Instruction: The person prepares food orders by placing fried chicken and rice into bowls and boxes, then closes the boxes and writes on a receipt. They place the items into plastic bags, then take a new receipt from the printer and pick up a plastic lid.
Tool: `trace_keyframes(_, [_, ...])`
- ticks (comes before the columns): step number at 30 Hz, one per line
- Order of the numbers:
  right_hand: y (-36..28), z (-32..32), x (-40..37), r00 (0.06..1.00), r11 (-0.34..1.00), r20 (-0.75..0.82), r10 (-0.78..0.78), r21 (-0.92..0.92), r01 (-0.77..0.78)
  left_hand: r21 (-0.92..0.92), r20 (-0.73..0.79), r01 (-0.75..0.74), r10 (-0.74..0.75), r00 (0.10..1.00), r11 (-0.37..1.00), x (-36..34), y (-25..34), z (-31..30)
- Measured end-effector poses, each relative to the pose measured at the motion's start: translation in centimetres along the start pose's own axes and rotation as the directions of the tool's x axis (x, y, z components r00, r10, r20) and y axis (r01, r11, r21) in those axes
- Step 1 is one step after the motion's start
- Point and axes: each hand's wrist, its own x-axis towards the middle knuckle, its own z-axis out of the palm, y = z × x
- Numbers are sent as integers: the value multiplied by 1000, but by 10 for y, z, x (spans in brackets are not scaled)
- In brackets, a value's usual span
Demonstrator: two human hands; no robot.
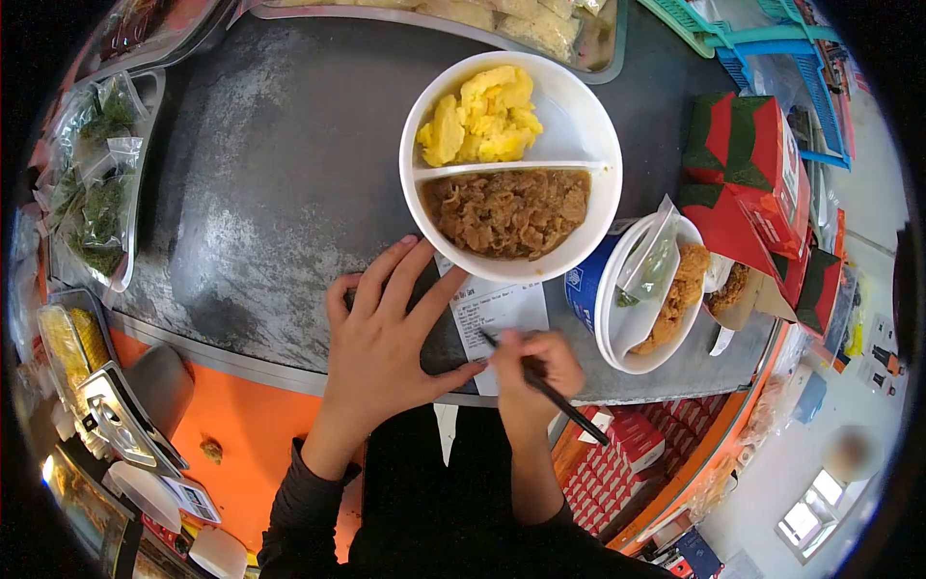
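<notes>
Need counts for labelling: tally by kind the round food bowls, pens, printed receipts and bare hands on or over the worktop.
Bowls: 2 (white divided bowl, blue-sided bowl)
Pens: 1 (black pen)
Receipts: 1 (printed receipt)
Hands: 2 (left hand, right hand)
Total: 6

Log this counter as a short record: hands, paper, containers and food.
left hand: open, fingers spread on the counter, thumb at the receipt's edge
right hand: grips a black pen, its tip at the receipt's print; contact unclear
receipt: printed, top end hidden by the divided white bowl
divided white bowl: scrambled egg in one compartment, cooked meat in the other
blue-and-white tub: fried chicken and a bag of greens, right of the bowl
</notes>
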Motion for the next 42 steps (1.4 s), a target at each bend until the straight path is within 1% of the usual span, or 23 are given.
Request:
trace_keyframes(3, [1,1,-1,994,993,-93,63,110,-53,3,-11,-1,1,1000,1000,0,0,1])
trace_keyframes(4, [-5,-3,1,997,1000,73,-14,-18,15,6,-4,1,-1,1000,1000,0,-1,0])
trace_keyframes(5, [-4,-3,1,997,1000,72,-13,-20,14,7,3,3,-3,1000,1000,-1,-1,1])
trace_keyframes(7, [-3,-2,2,993,998,-103,55,33,-52,5,1,-2,2,1000,1000,0,0,0])
trace_keyframes(11, [0,-1,0,998,1000,-66,-18,1,19,8,-6,-2,2,1000,1000,0,0,1])
trace_keyframes(13, [2,-2,1,995,998,-95,17,65,-11,6,-2,-4,4,1000,1000,1,1,0])
trace_keyframes(16, [2,-4,-1,997,997,-31,-75,-14,75,7,5,-8,8,1000,1000,0,0,0])
trace_keyframes(19, [1,-6,-1,998,998,-16,-54,-19,54,15,-5,-16,16,1000,1000,0,1,-1])
trace_keyframes(21, [3,-3,0,984,989,-157,78,138,-56,15,-19,-42,42,999,999,-1,3,-3])
trace_keyframes(22, [8,-1,-1,988,988,-151,25,152,-2,15,-23,-41,41,999,999,-1,3,-4])
trace_keyframes(23, [5,-4,1,997,995,-23,-77,61,79,15,-32,-43,44,999,999,-1,3,-4])
trace_keyframes(25, [10,-5,-1,996,991,-78,37,130,-27,12,-89,-106,106,990,994,-4,3,-2])
trace_keyframes(26, [8,-6,3,970,975,-136,-199,69,210,23,-69,-97,98,993,995,-5,4,-3])
trace_keyframes(27, [2,-6,7,885,902,-186,-427,-13,433,37,-53,-93,95,994,995,-6,5,-5])
trace_keyframes(29, [-12,-5,-11,884,885,-41,-465,-27,464,-26,-34,-138,137,990,990,-11,7,-16])
trace_keyframes(31, [-57,-11,-22,930,913,324,-175,-301,277,-407,-122,-124,81,989,905,-22,9,-29])
trace_keyframes(33, [-52,3,-19,829,768,520,-206,-440,466,-766,-237,-47,-214,948,641,-56,-4,2])
trace_keyframes(35, [-52,21,-8,796,750,602,-65,-497,437,-942,-196,-28,-483,853,333,-72,12,1])
trace_keyframes(37, [-55,33,-10,848,739,518,-110,-528,418,-977,-181,-69,-604,776,204,-74,2,24])
trace_keyframes(38, [-60,34,-8,864,731,488,-128,-542,415,-977,-180,-63,-636,751,203,-73,5,26])
trace_keyframes(40, [-87,15,-12,780,823,597,-188,-337,457,-939,-227,-8,-603,765,343,-61,25,16])
trace_keyframes(41, [-101,2,-19,730,893,561,-390,38,448,-908,-259,6,-571,779,419,-55,38,14])
trace_keyframes(42, [-108,-15,-22,682,815,456,-572,407,412,-868,-296,3,-522,799,497,-49,51,11])
